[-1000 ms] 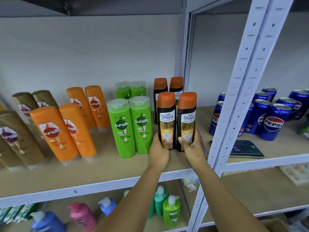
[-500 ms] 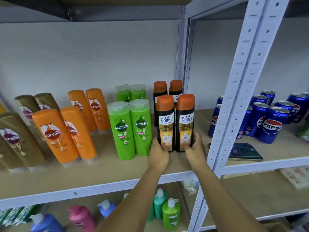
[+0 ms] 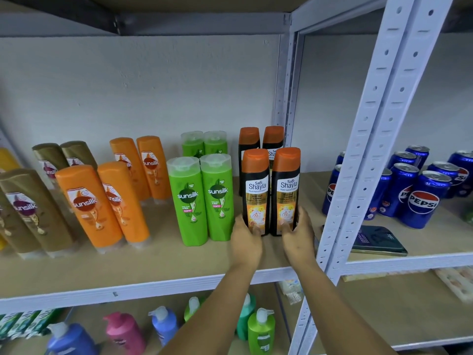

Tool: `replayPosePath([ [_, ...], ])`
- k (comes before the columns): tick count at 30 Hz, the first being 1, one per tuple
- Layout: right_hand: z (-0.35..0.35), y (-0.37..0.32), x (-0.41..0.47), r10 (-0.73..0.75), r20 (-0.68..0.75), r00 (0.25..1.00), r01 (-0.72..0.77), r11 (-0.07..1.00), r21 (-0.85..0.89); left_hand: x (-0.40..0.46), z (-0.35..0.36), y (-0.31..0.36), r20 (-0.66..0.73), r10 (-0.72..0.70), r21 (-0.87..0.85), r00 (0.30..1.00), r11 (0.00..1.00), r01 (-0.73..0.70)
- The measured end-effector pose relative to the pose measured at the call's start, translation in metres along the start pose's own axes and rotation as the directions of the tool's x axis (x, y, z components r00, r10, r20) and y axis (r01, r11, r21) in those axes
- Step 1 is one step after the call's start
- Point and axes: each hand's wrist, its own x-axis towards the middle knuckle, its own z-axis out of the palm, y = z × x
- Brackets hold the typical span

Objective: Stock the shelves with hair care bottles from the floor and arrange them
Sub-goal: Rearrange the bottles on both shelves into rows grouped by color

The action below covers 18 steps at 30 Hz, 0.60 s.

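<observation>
Shayla bottles, the two black ones with orange caps, are sitting upright side by side just right of centre in the frame, on the wooden shelf (image 3: 153, 262) near its front edge. The left Shayla bottle (image 3: 255, 192) has the left hand (image 3: 246, 242) wrapped around its lower part, thumb on the front label, and the right Shayla bottle (image 3: 286, 190) is held the same way low down by the right hand (image 3: 298, 237), so each hand is gripping one bottle near the base. The two look like they're touching or nearly so, can't really tell if there's a gap. Right behind them, a bit higher in the frame, stand two more Shayla bottles (image 3: 249, 139) with the same orange caps, partly hidden. Just to the left of the held pair are the green Sunsilk bottles (image 3: 202, 201), two in front and two behind, the closest one just beside the left hand. Further left are the orange Sunsilk bottles (image 3: 102, 203), and at the far left edge the brown Sunsilk bottles (image 3: 28, 208), all leaning a bit thanks to the wide lens. On the right side of the frame, past the white perforated upright (image 3: 368, 149), there's a bunch of blue Pepsi cans (image 3: 422, 203) and a dark phone (image 3: 376, 240) lying flat in front of them. Along the bottom of the frame, on the lower shelf, you can see pump bottles (image 3: 163, 324) in blue, pink and green.
</observation>
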Motion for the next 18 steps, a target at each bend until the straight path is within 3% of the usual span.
replayPosePath([
  [18,0.020,-0.005,0.038,0.004,0.017,1.000,-0.004,1.000,0.029,0.044,0.023,0.009,-0.026,-0.112,-0.049,0.993,0.993,0.111],
])
